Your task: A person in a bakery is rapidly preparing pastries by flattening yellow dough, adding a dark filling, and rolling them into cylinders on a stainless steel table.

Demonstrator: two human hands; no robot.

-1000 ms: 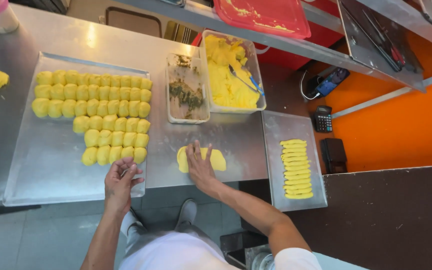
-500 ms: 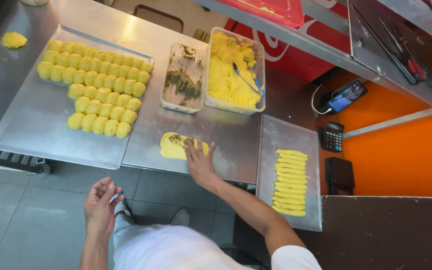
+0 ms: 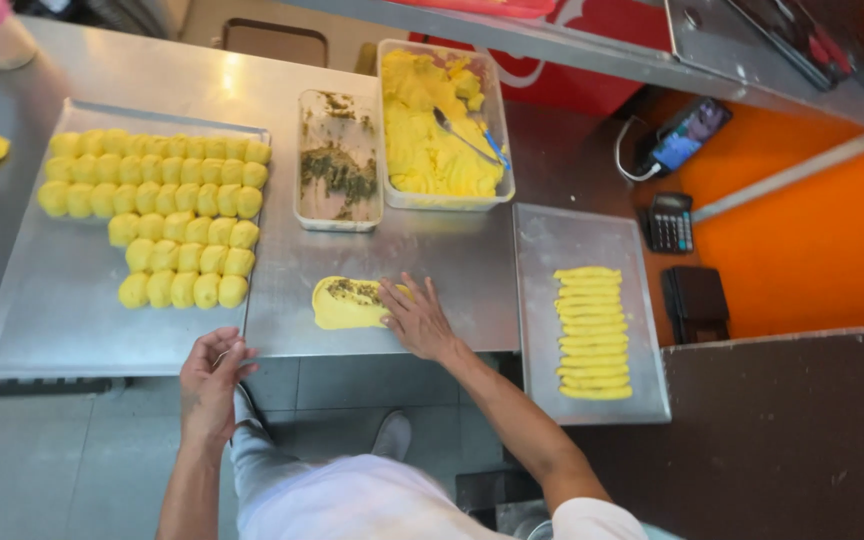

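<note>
Since a moment ago your left hand (image 3: 214, 378) has risen to the big tray's (image 3: 62, 300) near edge, fingers curled, holding nothing. Your right hand (image 3: 418, 318) lies flat, fingers spread, pinning the filled yellow dough sheet (image 3: 344, 303) on the steel counter (image 3: 432, 260), apparently to steady it.

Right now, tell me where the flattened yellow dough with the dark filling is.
In the head view, the flattened dough lies on the steel counter near its front edge, touching the right hand, between the big tray of dough balls and the smaller tray of rolled pieces.
</note>
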